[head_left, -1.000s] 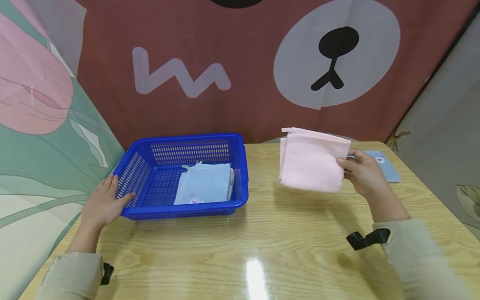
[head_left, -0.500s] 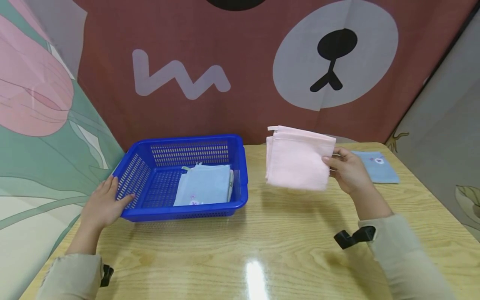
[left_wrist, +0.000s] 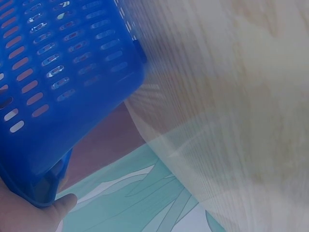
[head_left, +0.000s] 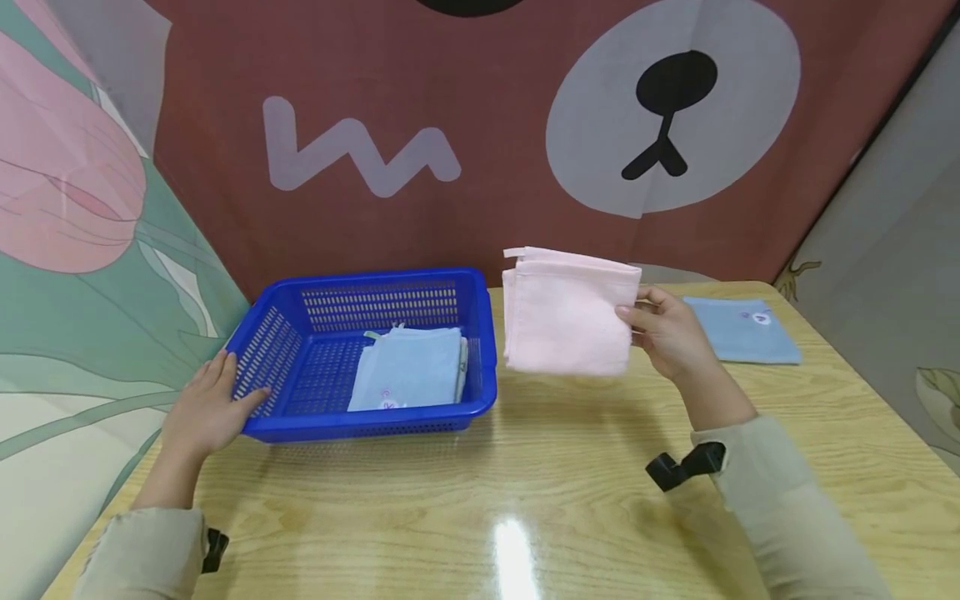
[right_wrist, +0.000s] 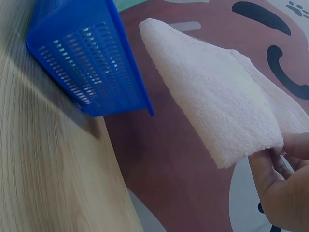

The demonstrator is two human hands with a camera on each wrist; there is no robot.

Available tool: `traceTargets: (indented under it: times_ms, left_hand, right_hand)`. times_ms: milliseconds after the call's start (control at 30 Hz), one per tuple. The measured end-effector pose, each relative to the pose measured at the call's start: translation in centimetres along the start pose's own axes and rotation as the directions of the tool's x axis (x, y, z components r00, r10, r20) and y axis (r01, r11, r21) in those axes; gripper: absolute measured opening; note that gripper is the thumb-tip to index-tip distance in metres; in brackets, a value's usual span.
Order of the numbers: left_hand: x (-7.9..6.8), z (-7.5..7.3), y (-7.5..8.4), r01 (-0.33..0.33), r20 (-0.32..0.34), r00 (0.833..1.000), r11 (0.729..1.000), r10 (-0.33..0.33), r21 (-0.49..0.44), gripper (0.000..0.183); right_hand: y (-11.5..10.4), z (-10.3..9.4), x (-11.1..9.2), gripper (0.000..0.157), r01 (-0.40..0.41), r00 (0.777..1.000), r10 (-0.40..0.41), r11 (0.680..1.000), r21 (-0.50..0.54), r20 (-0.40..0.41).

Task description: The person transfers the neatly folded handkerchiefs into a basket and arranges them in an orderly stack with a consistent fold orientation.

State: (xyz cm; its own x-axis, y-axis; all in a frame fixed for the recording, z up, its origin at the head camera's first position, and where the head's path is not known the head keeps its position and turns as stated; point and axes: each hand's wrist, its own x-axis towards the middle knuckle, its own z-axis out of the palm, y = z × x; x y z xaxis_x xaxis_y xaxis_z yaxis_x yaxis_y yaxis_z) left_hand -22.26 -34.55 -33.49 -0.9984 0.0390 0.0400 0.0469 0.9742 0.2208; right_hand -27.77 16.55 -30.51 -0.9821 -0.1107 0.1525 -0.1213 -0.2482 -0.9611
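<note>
A folded pink towel (head_left: 570, 315) hangs in the air right of the blue plastic basket (head_left: 360, 425). My right hand (head_left: 671, 333) pinches its right edge between thumb and fingers, as the right wrist view shows too with the towel (right_wrist: 217, 92) stretching toward the basket. My left hand (head_left: 206, 408) grips the basket's near left corner, thumb over the front rim and fingers along the left side. The left wrist view catches only part of that hand (left_wrist: 34, 212) at the rim. Inside the basket, on its right side, folded towels are stacked with a light blue towel (head_left: 412, 367) on top.
Another folded blue towel (head_left: 746, 331) lies on the wooden table (head_left: 420, 517) at the far right, behind my right hand. A printed brown cloth (head_left: 480, 225) hangs along the table's back edge, with patterned cloths at both sides.
My right hand has carried the pink towel left, close to the basket's right side, uncovering more of the blue towel on the table. My left hand and the basket have stayed put.
</note>
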Motion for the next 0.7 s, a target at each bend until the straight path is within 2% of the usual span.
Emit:
traceTargets:
  times_ms: [300, 500, 700]
  left_hand:
    - [-0.1, 0.0, 0.0, -0.002, -0.001, 1.000, 1.000, 0.002, -0.009, 0.077]
    - [0.0, -0.1, 0.1, 0.002, -0.002, 1.000, 1.000, -0.002, -0.010, 0.077]
    - [-0.1, 0.0, 0.0, -0.002, -0.006, 1.000, 1.000, 0.002, -0.008, 0.078]
  right_hand:
    - [0.1, 1.7, 0.8, 0.009, -0.040, 0.999, 0.040, 0.999, 0.004, -0.006]
    - [0.5, 2.7, 1.3, 0.014, -0.041, 0.999, 0.041, 0.999, 0.033, -0.019]
    - [1.1, 4.1, 1.9, 0.013, -0.047, 0.999, 0.047, 0.999, 0.026, -0.022]
